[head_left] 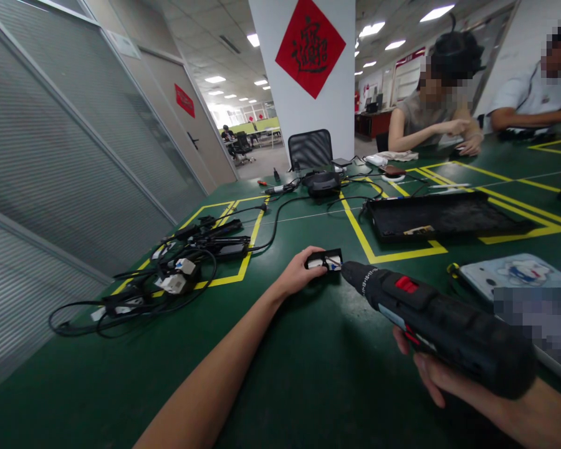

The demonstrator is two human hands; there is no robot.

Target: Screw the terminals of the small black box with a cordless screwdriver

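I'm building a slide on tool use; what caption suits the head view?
Left hand holds a small black case on a green table; right hand points a power drill at it.

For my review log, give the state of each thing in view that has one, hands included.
Left hand: closed around the small black case.
Small black case: open side showing, white pieces inside.
Right hand: gripping the power drill.
Power drill: pointed at the case; running or not, cannot tell.
Black tray: open side up.
Cables: tangled.
Ceiling lights: lit.
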